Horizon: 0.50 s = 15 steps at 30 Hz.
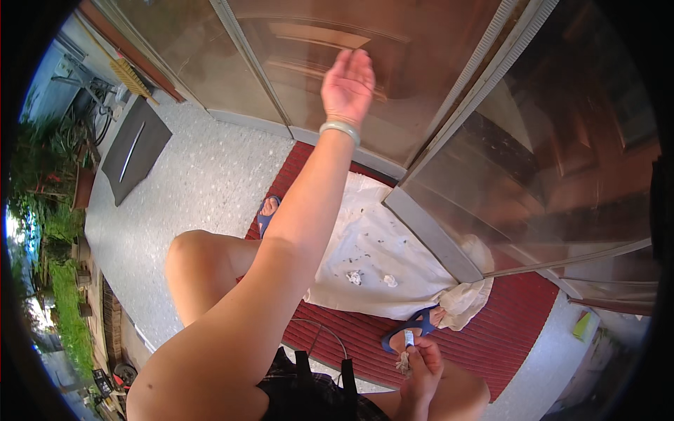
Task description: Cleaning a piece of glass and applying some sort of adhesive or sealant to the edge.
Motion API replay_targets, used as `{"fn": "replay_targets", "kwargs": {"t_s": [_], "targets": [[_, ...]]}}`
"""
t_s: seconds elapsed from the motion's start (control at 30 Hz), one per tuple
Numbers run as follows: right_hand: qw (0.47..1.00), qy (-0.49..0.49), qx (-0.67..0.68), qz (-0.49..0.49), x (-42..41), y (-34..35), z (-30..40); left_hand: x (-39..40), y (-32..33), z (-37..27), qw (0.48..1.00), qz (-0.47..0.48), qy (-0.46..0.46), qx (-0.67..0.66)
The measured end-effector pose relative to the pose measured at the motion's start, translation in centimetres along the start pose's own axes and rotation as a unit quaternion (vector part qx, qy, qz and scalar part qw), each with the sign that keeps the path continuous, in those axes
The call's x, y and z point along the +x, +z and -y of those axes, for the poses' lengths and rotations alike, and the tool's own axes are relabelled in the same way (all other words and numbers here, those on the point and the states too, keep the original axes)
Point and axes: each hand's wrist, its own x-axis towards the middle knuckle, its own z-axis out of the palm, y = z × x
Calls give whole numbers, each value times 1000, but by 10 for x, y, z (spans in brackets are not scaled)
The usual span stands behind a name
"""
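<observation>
My left hand [349, 87], with a pale bangle [339, 130] at the wrist, is raised in front of a glass door panel [421, 68]. Its palm is turned toward me and no object shows in it; whether it touches the glass I cannot tell. Low on the right, my right hand [425, 363] pinches a small blue-and-white strip [409, 338]. A crumpled whitish scrap [403, 364] hangs beside those fingers. Between my feet lies a white cloth [342, 231], scattered with dark flecks and two crumpled white wads [390, 280].
The metal door frame [432, 237] crosses the cloth's right side. Under it is a ribbed red mat [505, 316]. On the speckled floor [210, 173], a grey mat [139, 150] bears a thin metal strip [131, 151]. Potted plants line the left edge.
</observation>
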Motion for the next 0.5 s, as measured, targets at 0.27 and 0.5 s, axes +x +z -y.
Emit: {"fn": "replay_targets", "kwargs": {"t_s": [0.27,0.5], "targets": [[998,-3,-7,64,-8,-1,2,-118,-47,-27,990,-89,-107,9],[999,-24,-9,48,-12,-5,-2,-156,-74,40,888,-290,-236,267]]}}
